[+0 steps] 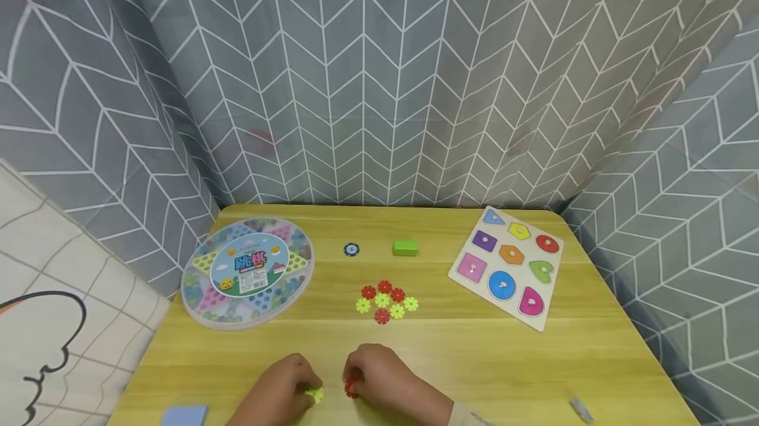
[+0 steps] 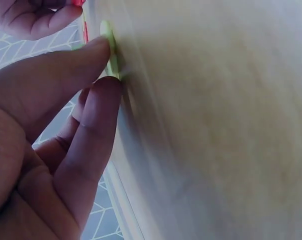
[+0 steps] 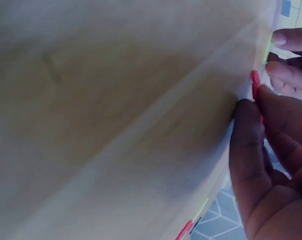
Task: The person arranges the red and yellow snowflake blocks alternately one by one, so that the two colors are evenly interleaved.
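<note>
Between thumb and finger, my left hand (image 1: 280, 388) pinches a yellow-green notched snowflake disc (image 1: 317, 395) near the front of the table. In the left wrist view this yellow-green disc (image 2: 110, 50) is seen edge-on at the tabletop. To its right, my right hand (image 1: 379, 375) pinches a red notched snowflake disc (image 1: 351, 388), and a small gap separates the two discs. The right wrist view has the red disc (image 3: 256, 86) edge-on at the fingertips. Farther back, several loose discs lie grouped, red ones (image 1: 382, 316) mixed with yellow-green ones (image 1: 411, 304).
On the left lies a round Chinese checkers box (image 1: 252, 265). A shape puzzle board (image 1: 468, 248) with knobbed pieces is at the right. Behind the discs are a blue-and-white chip (image 1: 352, 249) and a green block (image 1: 405, 248). A blue item (image 1: 184, 415) and a grey object (image 1: 581, 410) are near the front edge.
</note>
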`<state>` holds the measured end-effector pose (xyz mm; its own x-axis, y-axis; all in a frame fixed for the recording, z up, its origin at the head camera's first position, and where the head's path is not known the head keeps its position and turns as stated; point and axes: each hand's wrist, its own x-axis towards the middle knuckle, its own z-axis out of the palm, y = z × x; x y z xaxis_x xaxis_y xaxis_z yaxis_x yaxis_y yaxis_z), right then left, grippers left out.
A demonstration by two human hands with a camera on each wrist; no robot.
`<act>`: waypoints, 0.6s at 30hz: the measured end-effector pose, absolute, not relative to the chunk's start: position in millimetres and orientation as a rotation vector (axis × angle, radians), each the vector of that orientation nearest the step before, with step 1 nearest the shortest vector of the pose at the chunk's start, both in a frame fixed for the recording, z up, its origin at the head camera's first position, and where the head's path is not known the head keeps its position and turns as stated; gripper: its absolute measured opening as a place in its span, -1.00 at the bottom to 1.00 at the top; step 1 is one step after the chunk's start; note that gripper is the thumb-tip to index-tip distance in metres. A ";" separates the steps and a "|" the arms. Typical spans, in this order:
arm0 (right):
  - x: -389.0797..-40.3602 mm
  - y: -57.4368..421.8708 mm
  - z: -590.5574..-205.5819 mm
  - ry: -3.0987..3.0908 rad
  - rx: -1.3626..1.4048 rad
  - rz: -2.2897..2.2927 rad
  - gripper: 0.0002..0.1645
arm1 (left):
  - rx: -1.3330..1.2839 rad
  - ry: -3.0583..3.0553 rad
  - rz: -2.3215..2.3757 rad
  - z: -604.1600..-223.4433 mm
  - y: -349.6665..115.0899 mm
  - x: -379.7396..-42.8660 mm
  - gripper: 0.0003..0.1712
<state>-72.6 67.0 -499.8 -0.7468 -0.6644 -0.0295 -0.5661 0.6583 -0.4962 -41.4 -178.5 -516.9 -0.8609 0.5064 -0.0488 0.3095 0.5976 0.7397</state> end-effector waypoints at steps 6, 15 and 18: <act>-70.2 60.5 -502.9 2.722 -0.983 -0.666 -0.76 | 0.578 2.556 1.110 -515.5 -177.5 -38.3 -0.66; -69.9 61.9 -501.8 2.697 -0.968 -0.704 -0.76 | 0.485 2.620 1.032 -511.5 -171.0 -35.1 -0.68; -72.4 64.4 -499.6 2.646 -0.942 -0.783 -0.75 | 0.476 2.598 1.089 -510.4 -171.1 -35.2 -0.67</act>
